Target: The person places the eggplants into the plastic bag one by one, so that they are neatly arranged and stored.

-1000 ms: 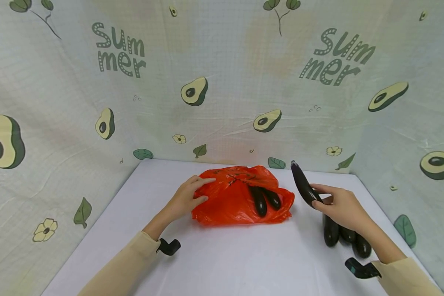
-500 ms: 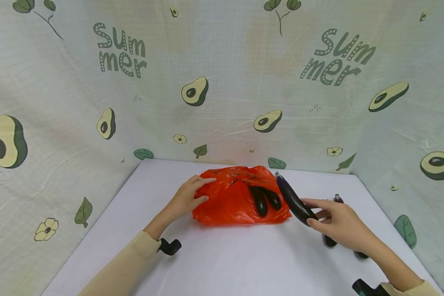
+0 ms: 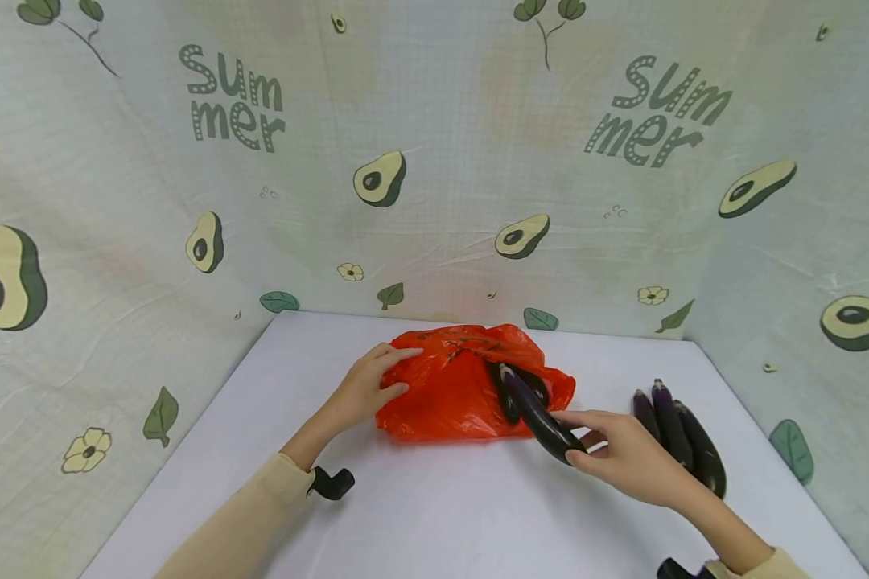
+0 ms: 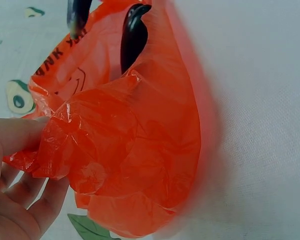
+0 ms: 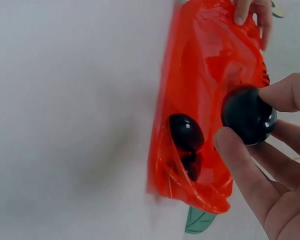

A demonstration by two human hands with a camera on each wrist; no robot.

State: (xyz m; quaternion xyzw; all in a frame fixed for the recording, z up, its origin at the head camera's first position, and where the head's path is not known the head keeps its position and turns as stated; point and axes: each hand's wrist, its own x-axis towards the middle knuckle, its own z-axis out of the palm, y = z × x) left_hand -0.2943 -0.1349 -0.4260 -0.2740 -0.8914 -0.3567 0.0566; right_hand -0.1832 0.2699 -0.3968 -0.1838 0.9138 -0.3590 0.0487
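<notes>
The left hand [image 3: 369,382] pinches the crumpled edge of a red bag [image 3: 434,406] between thumb and fingers. The right hand [image 3: 630,450] grips an eggplant [image 3: 543,422] near its thick end, thumb on one side and fingers on the other. The eggplant slants, its stem end pointing at the bag's mouth; whether that end is inside, I cannot tell. Two eggplants [image 3: 507,402] lie in the mouth, partly behind the held one. Three eggplants [image 3: 672,430] lie side by side on the white table [image 3: 405,515], right of the bag, with their stem ends toward the backdrop [image 3: 442,96].

Black print runs on the bag. From the left wrist, the letters "ANK" [image 4: 54,57] can be read, followed by a second word that starts with "Y" and is partly covered by an eggplant's tip. A curved black line sits below them. In the head view the creased print is illegible.

The backdrop carries the word "summer" twice, each broken into "sum" over "mer" in grey-green letters with pale dots, one at left [image 3: 233,96] and one at right. Avocados [image 3: 380,178], leaves and flowers are printed around them.
</notes>
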